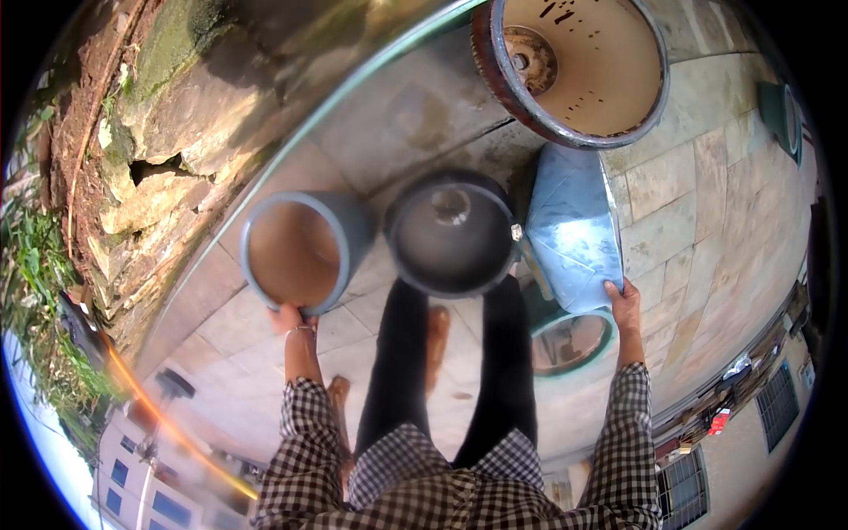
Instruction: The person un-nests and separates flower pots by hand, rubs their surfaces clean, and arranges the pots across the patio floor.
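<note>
My left hand (290,318) is closed on the near rim of a round blue-grey pot (353,231), whose inside is brown. On the other side, my right hand (625,305) pinches the lower corner of a shiny blue, angular panel-like piece (574,225) with creased faces; its exact kind is unclear. Between them, just beyond my knees, a dark round basin (449,290) holds what looks like water with a bright reflection. Neither hand touches the basin. The panel's upper end passes behind a large pot.
The large dark-rimmed pot (609,132), with a hole in its base, stands at the top. A green-rimmed vessel (609,338) is below the panel, and a green pot (777,119) sits far right. A rock wall (177,115) borders the paving (424,97) on the left.
</note>
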Demonstrator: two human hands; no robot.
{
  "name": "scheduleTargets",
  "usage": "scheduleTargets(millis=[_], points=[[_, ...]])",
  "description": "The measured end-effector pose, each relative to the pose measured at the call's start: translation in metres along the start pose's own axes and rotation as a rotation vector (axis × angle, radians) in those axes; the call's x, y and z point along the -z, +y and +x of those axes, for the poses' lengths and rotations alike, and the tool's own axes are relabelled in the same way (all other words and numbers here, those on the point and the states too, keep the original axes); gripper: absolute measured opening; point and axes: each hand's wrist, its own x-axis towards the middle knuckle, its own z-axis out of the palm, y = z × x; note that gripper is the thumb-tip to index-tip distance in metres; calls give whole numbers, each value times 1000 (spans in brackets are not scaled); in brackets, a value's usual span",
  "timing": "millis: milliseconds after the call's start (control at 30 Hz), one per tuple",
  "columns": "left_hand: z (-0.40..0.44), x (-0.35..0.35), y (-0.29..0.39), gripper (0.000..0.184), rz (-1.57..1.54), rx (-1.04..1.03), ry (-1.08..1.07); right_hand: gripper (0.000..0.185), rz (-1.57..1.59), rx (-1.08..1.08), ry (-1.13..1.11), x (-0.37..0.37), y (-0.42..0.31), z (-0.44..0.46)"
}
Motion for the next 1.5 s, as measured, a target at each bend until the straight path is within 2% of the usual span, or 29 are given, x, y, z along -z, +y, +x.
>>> scheduleTargets(millis=[33,167,267,367,467,800,933,1100,1267,1400,1500], points=[[1,-12,4,66,-49,-56,-29,21,-2,12,-2,1,-1,0],[33,-45,10,49,121,-347,-156,21,-6,59,-8,0,6,3],[30,-83,27,50,130,-415,-264,21,78,53,5,-3,6,2],[24,-120,36,48,190,-457,-269,20,81,62,5,-2,2,2],[2,-156,46,45,-14,-500,-367,19,9,81,40,-1,2,1],[-47,-228,60,50,28,-318,-388,19,-26,52,51,-3,-14,-4],[-51,-244,56,46,-3,-296,-387,20,-72,32,64,-2,-15,-5],[-61,-253,43,51,-124,-183,-393,21,-66,19,51,2,-6,-2],[-59,-256,16,59,-186,-156,-420,23,-32,7,-4,7,-7,-1],[-83,-256,1,61,-246,-73,-376,16,35,51,22,6,-15,0],[-96,-255,0,60,-179,-34,-351,14,51,30,21,6,-21,-1]])
